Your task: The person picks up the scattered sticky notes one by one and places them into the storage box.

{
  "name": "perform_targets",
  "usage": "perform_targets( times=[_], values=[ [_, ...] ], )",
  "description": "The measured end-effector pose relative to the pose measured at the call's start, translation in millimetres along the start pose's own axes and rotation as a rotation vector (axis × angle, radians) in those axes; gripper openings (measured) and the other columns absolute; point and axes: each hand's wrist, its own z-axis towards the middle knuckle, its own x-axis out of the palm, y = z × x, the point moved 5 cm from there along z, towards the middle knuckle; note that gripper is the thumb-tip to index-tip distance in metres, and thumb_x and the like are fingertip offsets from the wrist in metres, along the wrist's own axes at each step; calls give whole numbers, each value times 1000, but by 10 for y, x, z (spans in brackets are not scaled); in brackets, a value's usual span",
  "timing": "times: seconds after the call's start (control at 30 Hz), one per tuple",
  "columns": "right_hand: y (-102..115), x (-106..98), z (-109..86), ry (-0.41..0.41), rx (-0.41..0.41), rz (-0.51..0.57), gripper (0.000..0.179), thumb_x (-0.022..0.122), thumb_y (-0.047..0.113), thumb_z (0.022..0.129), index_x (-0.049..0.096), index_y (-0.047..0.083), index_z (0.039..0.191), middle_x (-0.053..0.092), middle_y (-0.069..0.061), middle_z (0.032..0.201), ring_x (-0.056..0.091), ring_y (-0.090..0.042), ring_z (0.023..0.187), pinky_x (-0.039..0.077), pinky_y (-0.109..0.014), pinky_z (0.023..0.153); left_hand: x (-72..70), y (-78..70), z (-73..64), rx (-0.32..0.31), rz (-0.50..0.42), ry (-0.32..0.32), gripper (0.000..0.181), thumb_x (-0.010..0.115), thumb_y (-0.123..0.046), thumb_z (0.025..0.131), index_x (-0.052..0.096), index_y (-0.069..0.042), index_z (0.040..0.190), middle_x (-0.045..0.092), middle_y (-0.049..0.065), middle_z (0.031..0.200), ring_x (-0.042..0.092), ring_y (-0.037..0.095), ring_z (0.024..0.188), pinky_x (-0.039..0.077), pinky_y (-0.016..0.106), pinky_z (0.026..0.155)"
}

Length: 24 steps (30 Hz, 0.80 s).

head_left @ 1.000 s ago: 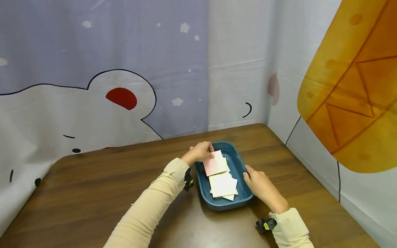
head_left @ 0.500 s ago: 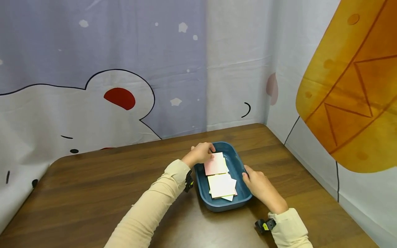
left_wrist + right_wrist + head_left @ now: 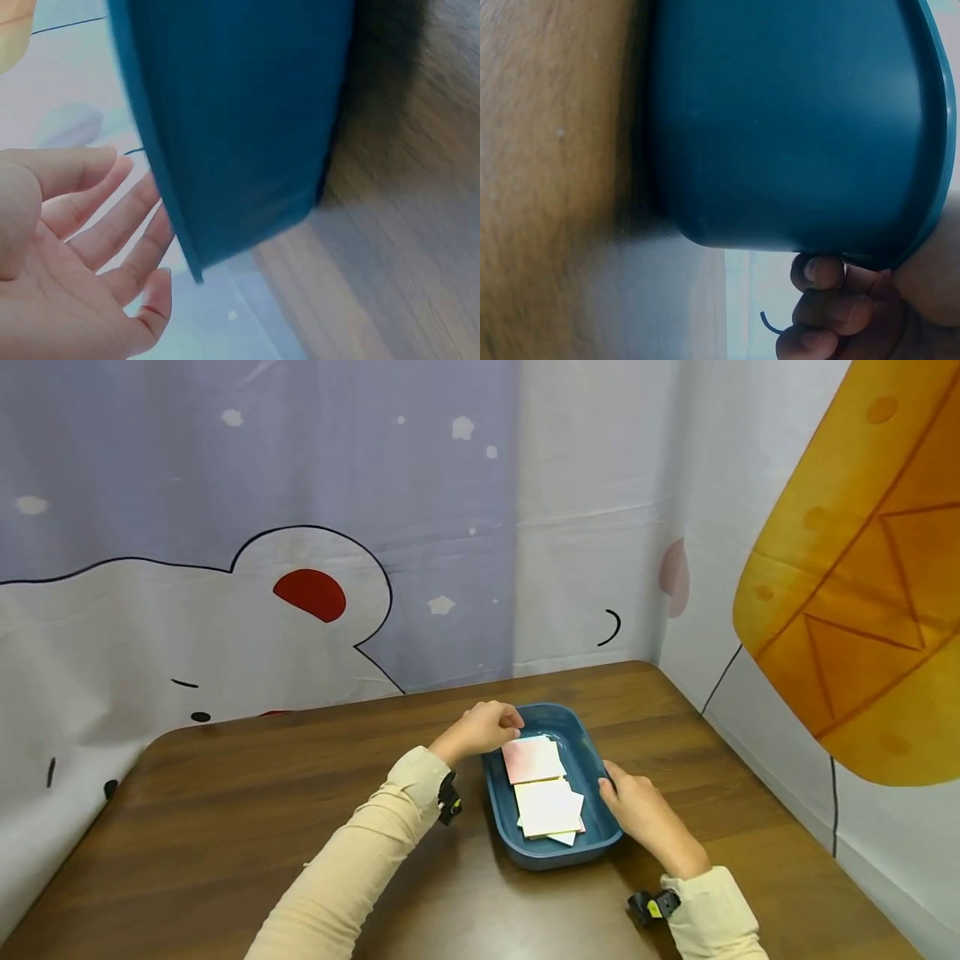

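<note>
A blue rectangular tray [image 3: 557,860] sits on the table with two piles of square paper notes inside. The rear pile has a pale pink sheet [image 3: 532,760] on top. Nearer the front lie whitish-yellow notes [image 3: 549,810], stacked unevenly with corners sticking out. My left hand [image 3: 486,727] hovers at the tray's back left corner; its fingers hang loosely bent and hold nothing, as the left wrist view shows beside the tray wall [image 3: 240,135]. On the opposite side my right hand [image 3: 645,817] grips the tray's right rim, thumb over it and fingers [image 3: 829,311] curled beneath.
The brown wooden table [image 3: 300,793] extends widely to the left of the tray. A printed curtain [image 3: 442,527] hangs behind it and along the right side. Each wrist wears a small black camera [image 3: 652,907].
My left hand has let go of the pink note and drawn back slightly to the left. That note now lies flat on its pile. My right hand keeps its grip on the rim.
</note>
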Motion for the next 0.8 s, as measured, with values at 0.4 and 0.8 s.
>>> perform_targets(
  times=[0.4, 0.8],
  values=[
    [-106, -10, 125, 66, 8, 8, 47, 44, 15, 100, 39, -13, 138, 50, -36, 130, 54, -49, 115, 45, -59, 93, -181, 168, -260, 9, -32, -34, 21, 61, -13, 94, 67, -4, 111, 71, 7, 104, 65, 19, 95, 52, 33, 83],
    [-300, -114, 214, 56, -15, -11, 47, 43, 14, 100, 39, -16, 136, 49, -40, 128, 52, -53, 114, 42, -62, 93, -262, 229, -652, 15, -6, -7, 19, 66, -13, 90, 68, -6, 107, 71, 4, 99, 64, 16, 93, 51, 32, 84]
  ],
)
